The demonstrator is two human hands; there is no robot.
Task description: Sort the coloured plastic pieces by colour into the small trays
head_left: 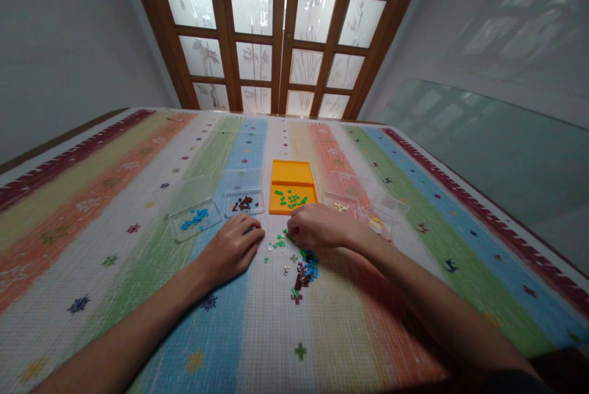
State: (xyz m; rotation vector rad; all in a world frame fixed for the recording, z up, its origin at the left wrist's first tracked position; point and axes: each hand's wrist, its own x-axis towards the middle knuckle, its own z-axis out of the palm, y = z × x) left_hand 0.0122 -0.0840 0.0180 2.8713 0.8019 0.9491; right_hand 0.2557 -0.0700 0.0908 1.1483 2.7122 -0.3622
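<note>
A loose heap of tiny coloured bricks point(301, 265) lies on the striped tablecloth point(138, 197) between my hands. My left hand point(232, 245) rests palm down on the cloth, fingers together and slightly curled, just left of the heap. My right hand point(315, 226) is curled with fingertips pinched at a small green piece at the heap's upper edge, just in front of the orange box point(291, 180), which holds green pieces. Clear boxes stand alongside: one with blue pieces point(194, 219), one with dark red pieces point(243, 202).
Two more clear boxes sit right of the orange one, one with pale pieces point(341, 202), one with yellow and red pieces point(384, 217). A wooden glazed door point(276, 32) stands beyond the far table edge. A glass panel point(483, 142) leans at the right.
</note>
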